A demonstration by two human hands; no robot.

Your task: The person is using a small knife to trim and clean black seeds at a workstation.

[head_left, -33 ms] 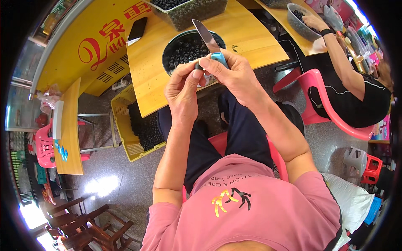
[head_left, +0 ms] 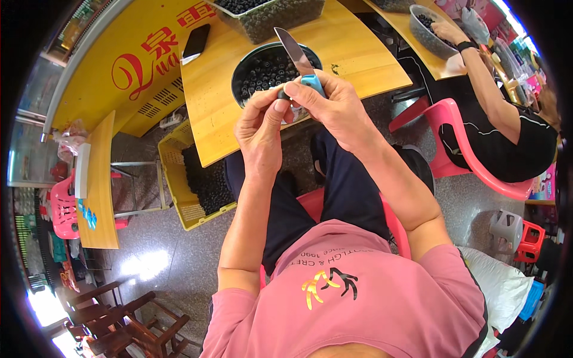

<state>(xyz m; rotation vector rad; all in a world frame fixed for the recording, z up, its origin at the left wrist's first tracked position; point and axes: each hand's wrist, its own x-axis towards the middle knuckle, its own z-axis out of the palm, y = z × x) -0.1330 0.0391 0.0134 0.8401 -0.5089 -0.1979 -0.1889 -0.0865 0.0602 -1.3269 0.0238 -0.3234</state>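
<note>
My right hand is closed round the blue handle of a knife, whose blade points up and away to the left. The right thumb reaches over to my left hand. Between the left thumb and fingertips is pinched a small dark round piece, partly covered by the fingers. Just beyond both hands, a round dark bowl on the table holds many similar dark round pieces; the hands hide its near side.
A clear tub of dark pieces stands at the table's far edge, and a black phone lies at the left. On the floor sits a yellow crate with more pieces. At right, another person's hand reaches into a clear bowl.
</note>
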